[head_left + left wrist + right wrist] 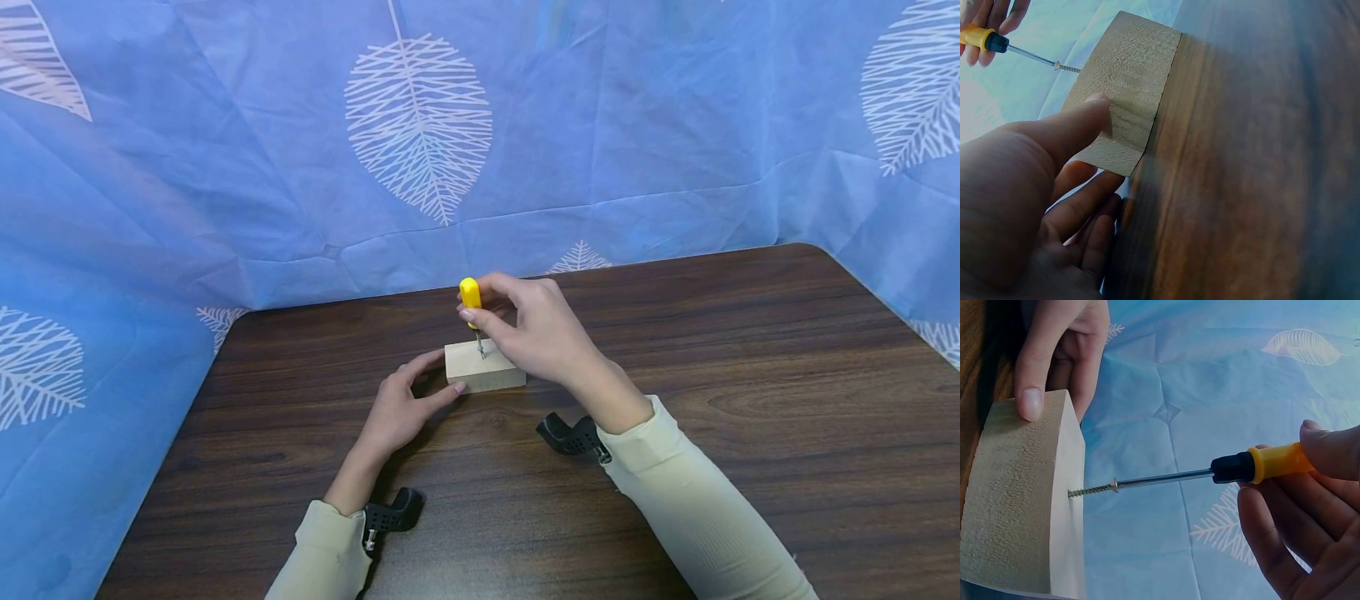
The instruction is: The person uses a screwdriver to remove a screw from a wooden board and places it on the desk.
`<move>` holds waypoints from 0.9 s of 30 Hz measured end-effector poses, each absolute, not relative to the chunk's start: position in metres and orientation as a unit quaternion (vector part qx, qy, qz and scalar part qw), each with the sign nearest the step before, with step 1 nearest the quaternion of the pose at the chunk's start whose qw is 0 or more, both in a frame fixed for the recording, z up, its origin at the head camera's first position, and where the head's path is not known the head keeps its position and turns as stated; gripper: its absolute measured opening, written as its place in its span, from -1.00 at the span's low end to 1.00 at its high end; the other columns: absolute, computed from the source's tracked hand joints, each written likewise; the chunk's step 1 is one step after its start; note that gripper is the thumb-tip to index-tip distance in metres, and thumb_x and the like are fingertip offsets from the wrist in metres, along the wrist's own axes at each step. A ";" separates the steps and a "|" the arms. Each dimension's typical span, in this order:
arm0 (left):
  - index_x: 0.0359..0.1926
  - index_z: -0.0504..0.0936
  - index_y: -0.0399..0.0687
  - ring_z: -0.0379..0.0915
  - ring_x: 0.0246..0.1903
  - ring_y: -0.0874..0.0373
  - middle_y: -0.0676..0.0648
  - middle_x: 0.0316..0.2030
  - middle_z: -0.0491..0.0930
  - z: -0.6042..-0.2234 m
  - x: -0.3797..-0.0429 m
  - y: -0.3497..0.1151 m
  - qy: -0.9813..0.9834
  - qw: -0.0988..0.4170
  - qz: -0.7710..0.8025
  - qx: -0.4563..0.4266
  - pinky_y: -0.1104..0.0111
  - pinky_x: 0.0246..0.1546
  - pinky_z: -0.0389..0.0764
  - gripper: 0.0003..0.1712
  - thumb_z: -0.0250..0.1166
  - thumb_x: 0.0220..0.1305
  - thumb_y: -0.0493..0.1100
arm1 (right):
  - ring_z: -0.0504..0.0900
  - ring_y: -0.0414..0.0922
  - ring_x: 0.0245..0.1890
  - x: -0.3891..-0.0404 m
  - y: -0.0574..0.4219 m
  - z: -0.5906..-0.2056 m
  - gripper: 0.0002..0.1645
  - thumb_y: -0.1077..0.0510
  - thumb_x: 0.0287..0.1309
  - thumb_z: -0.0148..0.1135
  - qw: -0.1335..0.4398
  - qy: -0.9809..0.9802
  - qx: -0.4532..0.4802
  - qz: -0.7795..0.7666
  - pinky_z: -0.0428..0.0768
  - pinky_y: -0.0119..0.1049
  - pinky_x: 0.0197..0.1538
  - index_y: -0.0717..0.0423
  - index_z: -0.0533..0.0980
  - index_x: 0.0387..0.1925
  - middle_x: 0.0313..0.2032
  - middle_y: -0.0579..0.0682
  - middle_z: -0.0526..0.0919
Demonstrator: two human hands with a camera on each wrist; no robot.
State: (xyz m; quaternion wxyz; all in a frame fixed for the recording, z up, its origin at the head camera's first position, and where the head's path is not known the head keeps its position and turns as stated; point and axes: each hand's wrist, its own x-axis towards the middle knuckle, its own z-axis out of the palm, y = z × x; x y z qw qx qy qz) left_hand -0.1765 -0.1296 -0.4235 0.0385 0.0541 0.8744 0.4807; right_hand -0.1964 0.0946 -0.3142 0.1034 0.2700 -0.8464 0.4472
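Note:
A pale wooden block (487, 381) lies on the table, gripped at its left end between the thumb and fingers of my left hand (401, 408). From its top face a screw (1092, 490) stands out, most of its thread showing, the tip in the wood. My right hand (543, 325) holds a yellow-handled screwdriver (470, 296) by the handle, thumb on one side and fingers on the other. In the right wrist view the screwdriver shaft (1163, 478) lines up with the screw, its tip right at the screw's head.
The dark wood-grain table (720, 350) reaches back to a blue cloth (600, 108) with white leaf prints. A black wrist mount (393, 510) sits at the left cuff and another black mount (567, 435) at the right cuff, both close above the table.

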 end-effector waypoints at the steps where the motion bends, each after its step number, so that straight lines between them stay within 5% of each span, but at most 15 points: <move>1: 0.52 0.52 0.18 0.43 0.49 -0.12 -0.06 0.45 0.57 -0.424 -0.176 -0.130 0.874 0.039 0.481 0.054 -0.20 0.50 0.43 -0.26 0.52 0.39 0.08 | 0.83 -0.14 -0.11 -0.196 0.095 -0.314 -0.73 0.13 0.44 0.42 0.101 -0.847 0.270 0.446 0.80 -0.16 -0.02 0.12 0.72 0.09 -0.13 -0.02 0.87; 13: 0.52 0.53 0.21 0.44 0.49 -0.12 -0.05 0.44 0.58 -0.424 -0.177 -0.130 0.873 0.039 0.482 0.058 -0.20 0.51 0.42 -0.27 0.52 0.39 0.09 | 0.82 -0.14 -0.07 -0.195 0.097 -0.312 -0.73 0.13 0.46 0.40 0.089 -0.855 0.268 0.436 0.72 -0.21 -0.06 0.08 0.71 0.11 -0.08 -0.03 0.87; 20: 0.52 0.53 0.18 0.43 0.49 -0.12 -0.06 0.45 0.57 -0.425 -0.177 -0.130 0.875 0.038 0.480 0.055 -0.20 0.51 0.42 -0.26 0.52 0.38 0.10 | 0.73 -0.14 -0.22 -0.197 0.099 -0.313 -0.71 0.11 0.51 0.35 0.080 -0.858 0.275 0.426 0.66 -0.20 -0.17 0.04 0.70 0.16 -0.06 -0.04 0.86; 27: 0.52 0.53 0.19 0.43 0.49 -0.12 -0.05 0.45 0.57 -0.424 -0.177 -0.130 0.876 0.039 0.478 0.055 -0.21 0.51 0.41 -0.26 0.52 0.39 0.09 | 0.80 -0.15 -0.08 -0.197 0.098 -0.316 -0.78 0.08 0.52 0.28 0.095 -0.852 0.279 0.432 0.70 -0.15 -0.03 0.04 0.70 0.04 -0.10 -0.05 0.86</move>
